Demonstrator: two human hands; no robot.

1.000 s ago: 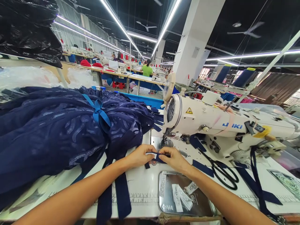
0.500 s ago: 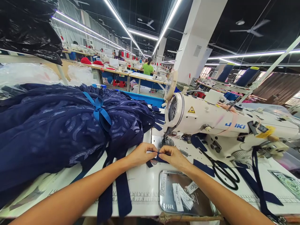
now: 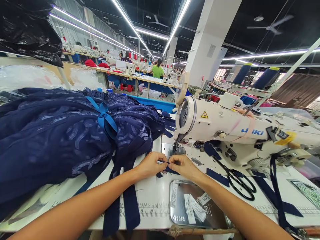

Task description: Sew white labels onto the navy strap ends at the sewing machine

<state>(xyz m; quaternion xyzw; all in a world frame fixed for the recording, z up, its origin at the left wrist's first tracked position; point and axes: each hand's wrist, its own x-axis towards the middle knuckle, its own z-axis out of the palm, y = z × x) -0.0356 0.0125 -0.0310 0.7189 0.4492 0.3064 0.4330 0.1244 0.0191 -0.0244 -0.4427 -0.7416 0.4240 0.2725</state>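
Both my hands meet in front of the sewing machine's needle area, fingertips almost touching. My left hand point(image 3: 152, 165) pinches the edge of a navy fabric strip point(image 3: 172, 170), thumb against fingers. The same strip is pinched by my right hand point(image 3: 183, 165), and part of it hangs below the fingers. Just beyond them are the needle and metal plate of the white sewing machine point(image 3: 225, 116). Below my right hand lies a metal tray point(image 3: 183, 186) with several white labels point(image 3: 197, 208). What exactly sits between the fingertips is mostly hidden.
A large bundle of navy garments point(image 3: 62, 133), tied with a blue ribbon point(image 3: 106, 116), fills the left side. Black scissors point(image 3: 241, 183) and navy strips point(image 3: 217, 176) lie at the right. A black plastic bag point(image 3: 30, 30) hangs upper left. A person in green point(image 3: 157, 71) sits far back.
The hands stay in nearly the same place, with the fingertips a little closer together. The white bit seen at the left fingers now shows less. The view has shifted slightly.
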